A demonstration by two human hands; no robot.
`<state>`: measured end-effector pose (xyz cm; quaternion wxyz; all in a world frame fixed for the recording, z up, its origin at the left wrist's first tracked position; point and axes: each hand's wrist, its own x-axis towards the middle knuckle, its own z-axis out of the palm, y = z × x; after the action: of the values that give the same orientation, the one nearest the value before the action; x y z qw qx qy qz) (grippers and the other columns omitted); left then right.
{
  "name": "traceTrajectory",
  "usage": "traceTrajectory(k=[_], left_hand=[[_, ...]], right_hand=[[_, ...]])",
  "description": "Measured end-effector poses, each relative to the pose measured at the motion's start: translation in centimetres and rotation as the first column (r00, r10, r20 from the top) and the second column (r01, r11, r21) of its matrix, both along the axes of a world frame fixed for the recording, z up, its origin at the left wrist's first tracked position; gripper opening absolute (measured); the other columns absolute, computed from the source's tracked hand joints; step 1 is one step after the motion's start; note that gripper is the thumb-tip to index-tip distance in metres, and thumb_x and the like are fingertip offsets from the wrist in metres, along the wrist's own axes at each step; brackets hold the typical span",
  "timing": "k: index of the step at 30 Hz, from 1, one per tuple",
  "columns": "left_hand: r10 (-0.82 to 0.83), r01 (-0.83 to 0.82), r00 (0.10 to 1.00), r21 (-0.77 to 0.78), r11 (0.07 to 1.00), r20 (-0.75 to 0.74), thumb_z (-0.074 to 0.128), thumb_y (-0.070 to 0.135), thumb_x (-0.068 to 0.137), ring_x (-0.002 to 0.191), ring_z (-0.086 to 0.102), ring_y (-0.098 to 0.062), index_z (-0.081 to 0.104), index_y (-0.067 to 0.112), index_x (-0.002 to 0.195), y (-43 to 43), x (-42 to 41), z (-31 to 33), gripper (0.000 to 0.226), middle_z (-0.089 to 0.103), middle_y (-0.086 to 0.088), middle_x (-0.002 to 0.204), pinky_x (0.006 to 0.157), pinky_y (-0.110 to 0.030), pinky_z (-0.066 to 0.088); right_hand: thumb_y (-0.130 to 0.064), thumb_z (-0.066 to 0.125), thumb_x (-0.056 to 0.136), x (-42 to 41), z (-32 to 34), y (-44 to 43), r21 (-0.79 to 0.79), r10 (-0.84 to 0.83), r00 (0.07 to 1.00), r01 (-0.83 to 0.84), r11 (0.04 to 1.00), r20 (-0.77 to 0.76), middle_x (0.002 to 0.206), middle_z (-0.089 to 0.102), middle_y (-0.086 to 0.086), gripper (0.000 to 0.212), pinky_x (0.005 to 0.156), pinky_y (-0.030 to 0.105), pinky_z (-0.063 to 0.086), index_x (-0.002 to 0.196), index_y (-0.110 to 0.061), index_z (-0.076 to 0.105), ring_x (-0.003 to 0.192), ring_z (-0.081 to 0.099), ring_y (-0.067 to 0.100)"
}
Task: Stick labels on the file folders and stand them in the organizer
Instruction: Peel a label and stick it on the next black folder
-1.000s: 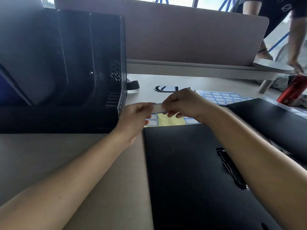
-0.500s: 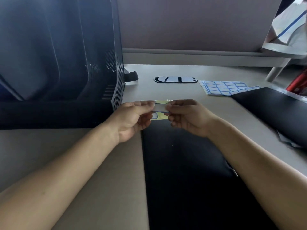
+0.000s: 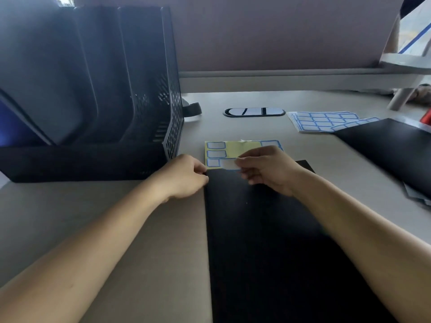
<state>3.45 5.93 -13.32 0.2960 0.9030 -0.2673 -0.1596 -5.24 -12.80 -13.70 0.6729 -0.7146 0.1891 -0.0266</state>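
Now a label (image 3: 228, 164) is pinched in the grip of the right hand (image 3: 268, 172) over the black folder (image 3: 268, 241), whose far corner is pinched by the left hand (image 3: 184, 178).

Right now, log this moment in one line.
step: labelling | right hand: pinches label at folder top edge | left hand: at folder corner, grip unclear
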Motion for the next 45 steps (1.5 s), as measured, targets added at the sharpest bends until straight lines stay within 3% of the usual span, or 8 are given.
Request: traceTrajectory(k=[4,7,10,15,21,32,39,45], left_hand=[[0.007,-0.011,0.997,-0.050,0.999,-0.072,0.066,0.019,0.089,0.090,0.062,-0.014,0.069,0.024,0.089,-0.1,-0.1,0.4,0.006,0.069,0.006,0.090,0.075,-0.021,0.044],[0.020,-0.026,0.994,-0.055,0.998,-0.109,0.066,0.017,0.088,0.098,0.064,-0.016,0.064,0.028,0.077,-0.2,0.2,0.4,0.015,0.070,0.003,0.096,0.082,-0.024,0.047],[0.028,-0.038,0.990,-0.065,0.997,-0.142,0.066,0.015,0.087,0.089,0.058,-0.016,0.064,0.026,0.074,-0.4,0.2,0.6,0.017,0.069,-0.004,0.096,0.072,-0.021,0.043],[0.015,-0.048,0.956,-0.107,0.993,-0.292,0.066,0.013,0.088,0.074,0.049,-0.013,0.067,0.018,0.087,-0.2,1.1,0.8,0.005,0.059,0.001,0.080,0.063,-0.024,0.039],[0.003,-0.200,0.855,-0.324,0.925,-0.519,0.060,0.004,0.091,0.072,0.053,-0.014,0.063,0.013,0.089,-0.2,1.5,1.0,0.010,0.058,-0.010,0.093,0.068,-0.027,0.047],[0.024,-0.299,0.811,-0.379,0.876,-0.585,0.058,-0.003,0.089,0.074,0.054,-0.016,0.059,0.008,0.104,-0.3,1.3,0.9,0.019,0.062,-0.016,0.102,0.070,-0.028,0.047],[0.011,-0.111,0.933,-0.258,0.960,-0.360,0.063,0.009,0.088,0.082,0.059,-0.016,0.064,0.015,0.111,-0.3,1.1,0.0,0.024,0.069,-0.011,0.101,0.079,-0.032,0.051],[-0.248,0.241,0.961,-0.070,0.968,-0.120,0.068,0.028,0.089,0.082,0.066,-0.008,0.068,0.028,0.107,-0.4,-1.3,0.5,0.018,0.071,0.009,0.097,0.078,-0.024,0.051]], right_hand=[[-0.014,0.074,0.086,0.0,0.0,0.3,-0.105,0.014,1.000,-0.013,0.994,0.006,0.058,0.063,0.002,0.010,0.046,0.021,0.043,0.080,-0.009,0.069,0.053,0.059,0.012],[-0.016,0.077,0.083,0.3,-0.2,0.5,-0.179,0.013,1.000,-0.012,0.984,0.005,0.057,0.062,0.000,0.012,0.044,0.021,0.040,0.079,-0.008,0.070,0.051,0.059,0.011],[-0.016,0.078,0.082,0.4,-0.3,0.7,-0.241,0.021,1.000,-0.018,0.970,0.009,0.059,0.061,0.001,0.013,0.042,0.021,0.039,0.078,-0.007,0.070,0.049,0.057,0.010],[-0.022,0.083,0.078,0.4,0.0,1.2,-0.323,0.017,1.000,-0.012,0.946,0.014,0.058,0.059,-0.001,0.021,0.043,0.023,0.042,0.077,-0.008,0.067,0.050,0.058,0.011],[-0.023,0.083,0.079,0.3,0.4,1.2,-0.336,0.004,1.000,0.003,0.942,0.021,0.059,0.062,-0.001,0.021,0.047,0.023,0.047,0.079,-0.010,0.066,0.051,0.061,0.009],[-0.022,0.080,0.081,0.0,0.8,1.3,-0.343,-0.003,1.000,0.009,0.939,0.015,0.059,0.062,-0.001,0.020,0.048,0.020,0.048,0.078,-0.009,0.065,0.052,0.064,0.008],[-0.018,0.076,0.084,-1.6,0.1,1.7,-0.298,-0.037,0.999,0.025,0.954,-0.036,0.057,0.063,0.001,0.015,0.048,0.024,0.048,0.081,-0.005,0.068,0.054,0.063,0.013],[-0.021,0.075,0.085,-4.8,-0.2,1.7,-0.377,-0.032,0.991,-0.020,0.926,-0.130,0.051,0.063,0.000,0.016,0.040,0.023,0.041,0.081,-0.006,0.069,0.048,0.063,0.018]])
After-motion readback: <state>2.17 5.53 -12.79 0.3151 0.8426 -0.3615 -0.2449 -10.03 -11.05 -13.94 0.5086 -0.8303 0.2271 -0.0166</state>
